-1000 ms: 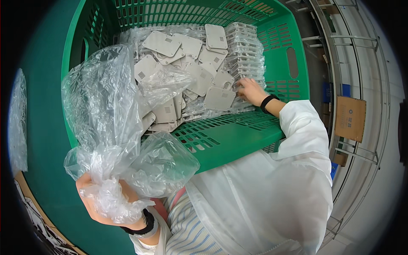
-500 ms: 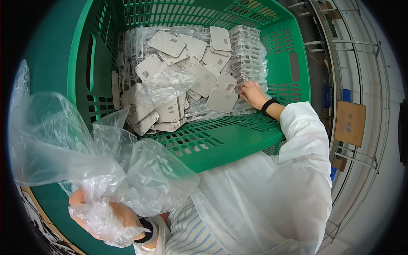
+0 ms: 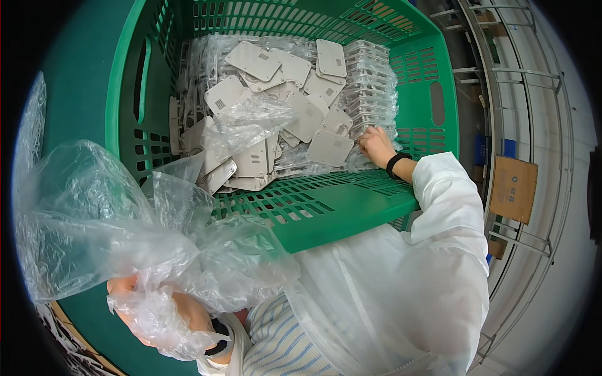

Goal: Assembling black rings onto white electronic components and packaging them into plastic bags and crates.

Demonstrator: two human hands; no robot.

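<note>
The left hand, fingers closed, clutches crinkled, filmy clear plastic outside the slotted green basket's near-left corner, while the right hand's bent fingers, grip unclear, meet a ridged, film-wrapped stack toward the near-right corner, beside flat, round-cornered grey plates.

Crumpled plastic bags partly hide the left hand; the view's upper edge truncates the crate.

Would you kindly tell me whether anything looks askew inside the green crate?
Yes: in the green crate, the loose gray plates lie jumbled at differing angles, unlike the neat row of plastic-wrapped parts at right; clear film partly covers some.
</note>
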